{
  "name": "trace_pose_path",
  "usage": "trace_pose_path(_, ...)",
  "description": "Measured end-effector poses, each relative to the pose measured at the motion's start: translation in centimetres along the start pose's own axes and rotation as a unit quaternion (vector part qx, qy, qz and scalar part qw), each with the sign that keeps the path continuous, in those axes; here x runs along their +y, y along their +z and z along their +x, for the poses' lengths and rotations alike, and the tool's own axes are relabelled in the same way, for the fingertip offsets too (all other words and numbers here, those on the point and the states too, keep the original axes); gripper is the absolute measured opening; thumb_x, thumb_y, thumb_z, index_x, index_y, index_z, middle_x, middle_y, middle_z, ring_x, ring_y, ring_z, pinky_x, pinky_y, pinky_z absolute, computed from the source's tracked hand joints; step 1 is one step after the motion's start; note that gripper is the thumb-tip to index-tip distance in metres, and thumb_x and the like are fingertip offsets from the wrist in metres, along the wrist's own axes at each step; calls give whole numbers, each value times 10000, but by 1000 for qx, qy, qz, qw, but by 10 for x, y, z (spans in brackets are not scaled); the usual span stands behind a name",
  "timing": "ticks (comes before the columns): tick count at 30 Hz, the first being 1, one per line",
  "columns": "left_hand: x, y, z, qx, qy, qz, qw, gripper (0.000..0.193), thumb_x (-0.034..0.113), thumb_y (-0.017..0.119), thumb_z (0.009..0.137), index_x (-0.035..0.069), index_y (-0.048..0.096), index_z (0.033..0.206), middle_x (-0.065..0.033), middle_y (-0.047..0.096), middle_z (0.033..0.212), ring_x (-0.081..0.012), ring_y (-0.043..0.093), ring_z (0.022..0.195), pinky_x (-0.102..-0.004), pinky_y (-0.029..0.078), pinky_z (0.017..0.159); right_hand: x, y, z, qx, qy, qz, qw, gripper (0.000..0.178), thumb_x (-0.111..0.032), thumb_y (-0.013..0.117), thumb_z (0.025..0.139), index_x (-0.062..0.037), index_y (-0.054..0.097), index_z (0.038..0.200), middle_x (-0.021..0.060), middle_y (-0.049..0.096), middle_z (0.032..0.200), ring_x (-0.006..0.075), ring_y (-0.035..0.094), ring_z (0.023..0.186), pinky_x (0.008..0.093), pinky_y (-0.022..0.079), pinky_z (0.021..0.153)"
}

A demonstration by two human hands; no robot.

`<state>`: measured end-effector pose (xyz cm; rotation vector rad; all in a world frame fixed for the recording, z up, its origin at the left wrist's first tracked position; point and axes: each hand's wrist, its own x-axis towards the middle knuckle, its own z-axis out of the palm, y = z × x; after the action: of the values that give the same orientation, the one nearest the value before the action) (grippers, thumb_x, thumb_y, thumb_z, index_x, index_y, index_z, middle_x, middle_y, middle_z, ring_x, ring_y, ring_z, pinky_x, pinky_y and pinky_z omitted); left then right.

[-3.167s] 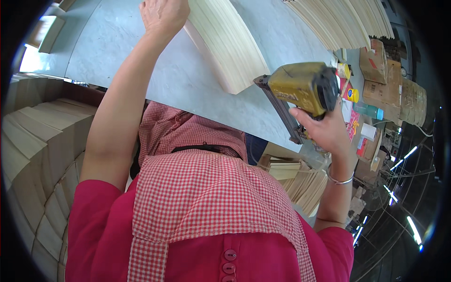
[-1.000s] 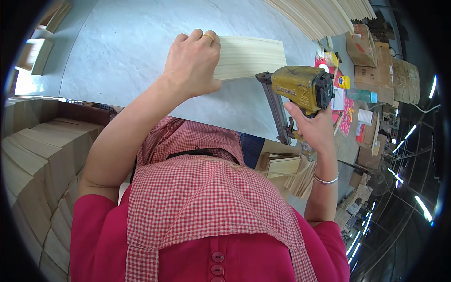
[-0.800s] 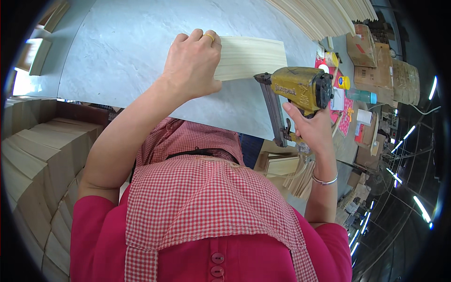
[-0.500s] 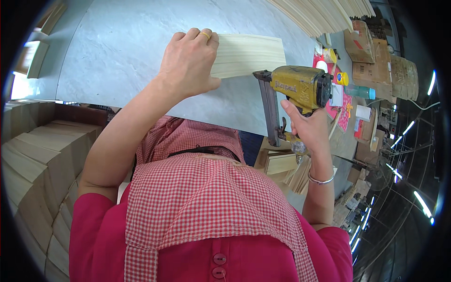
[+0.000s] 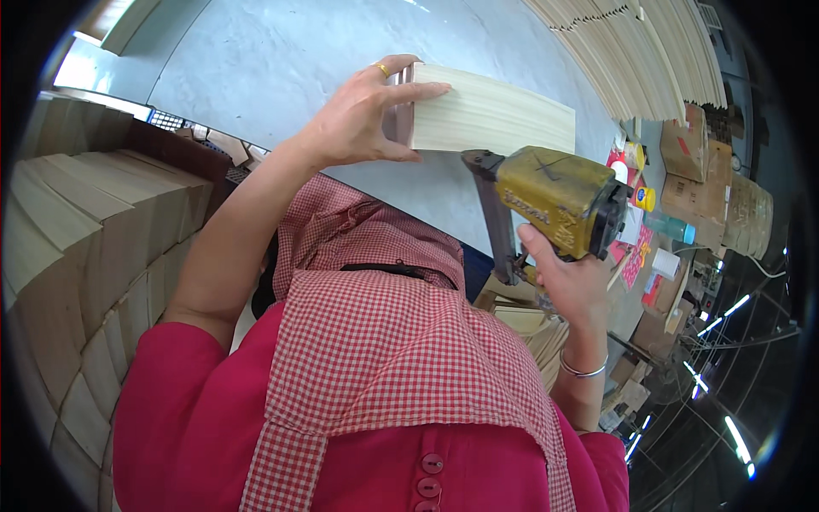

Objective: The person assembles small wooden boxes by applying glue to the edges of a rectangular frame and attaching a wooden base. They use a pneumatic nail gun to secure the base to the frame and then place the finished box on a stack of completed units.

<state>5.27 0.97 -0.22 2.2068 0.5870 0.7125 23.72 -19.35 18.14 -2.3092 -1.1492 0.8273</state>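
Note:
My left hand (image 5: 363,115) grips the left end of a pale wooden board (image 5: 499,111) over the grey table. One finger lies along the board's face, and the thumb is at its near edge. A darker upright end piece (image 5: 399,115) meets the board beneath these fingers; whether the two are joined I cannot tell. My right hand (image 5: 573,282) is wrapped round the handle of a worn yellow nail gun (image 5: 554,192). The gun's nose is just off the board's near edge, and its dark magazine slants down toward me.
Stacked wooden strips (image 5: 640,60) stand at the far right of the table (image 5: 281,64). Beyond the gun are a yellow-lidded pot (image 5: 644,199), a teal-capped bottle (image 5: 674,229) and cardboard boxes (image 5: 695,183). Piled wooden pieces (image 5: 85,205) fill the left side, beside a wooden frame (image 5: 119,21).
My left hand has shifted right, its index finger now stretched over the board, and the dark end piece has come into sight. The nail gun has dropped slightly nearer me. My head view has turned.

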Motion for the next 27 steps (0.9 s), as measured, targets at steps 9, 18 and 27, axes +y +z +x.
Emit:
trace_pose_path(9,-4,9,1,34,18,6,999,888,251,941,600,348,612,1419,-206,466,1507,-389,557,1281,-479,521,1061,-10,16,7,-32,-50,-53,997,313,-138,823,871,53,727,1099,126,781,1037,192,753,905,319,569,806)
trace_pose_path(18,-4,12,-1,41,16,-2,999,873,265,948,599,340,623,1406,-202,463,1499,-397,536,1295,-494,507,1071,-11,37,-3,7,20,18,1000,307,-150,809,887,48,723,1106,133,778,1031,207,753,920,322,564,825)
trace_pose_path(27,7,20,-12,105,-70,-65,990,1142,355,955,618,99,365,1561,-210,463,1500,-417,438,1407,-529,400,1158,-24,23,8,-9,-67,-38,997,281,-137,806,885,42,724,1086,131,780,1004,196,754,887,328,571,806)
